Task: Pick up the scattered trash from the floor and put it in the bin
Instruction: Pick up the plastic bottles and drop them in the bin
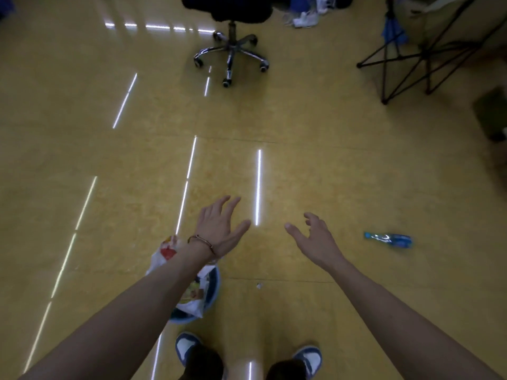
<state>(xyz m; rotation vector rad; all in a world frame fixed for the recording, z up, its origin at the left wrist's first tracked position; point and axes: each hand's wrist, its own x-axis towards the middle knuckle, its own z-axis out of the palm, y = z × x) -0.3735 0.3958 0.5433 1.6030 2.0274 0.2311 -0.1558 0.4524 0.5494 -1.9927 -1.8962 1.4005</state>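
Foremost, trash still on the floor: one blue plastic bottle [388, 239], lying on its side on the yellow floor [301, 174], to the right of the right hand and well apart from the bin. One small pale scrap [258, 285], on the floor just right of the bin, between the two forearms.

Bin [217, 285]: round, blue-rimmed, standing on the floor just ahead of the left shoe, partly hidden under the left forearm. Contents: crumpled wrappers [192, 297], white and yellow-green. A white bag with red print [164, 253] shows at the bin's far side, left of the wrist.

Left hand [219, 229]: held out above the floor beyond the bin, grip spread, fingers straight, holding nothing. Cord bracelet [203, 241] on the wrist.

Right hand [315, 239]: held out level with the left, grip loose and apart, fingers slightly bent, holding nothing.

Shoes: blue-and-white pair, left [186, 346] and right [311, 357], at the bottom edge.

Farther off: black swivel chair [233, 48] on a chromed five-star base; black folding frame [411, 58] at upper right; white crumpled items [304, 19] beside the chair, kind not discernible.
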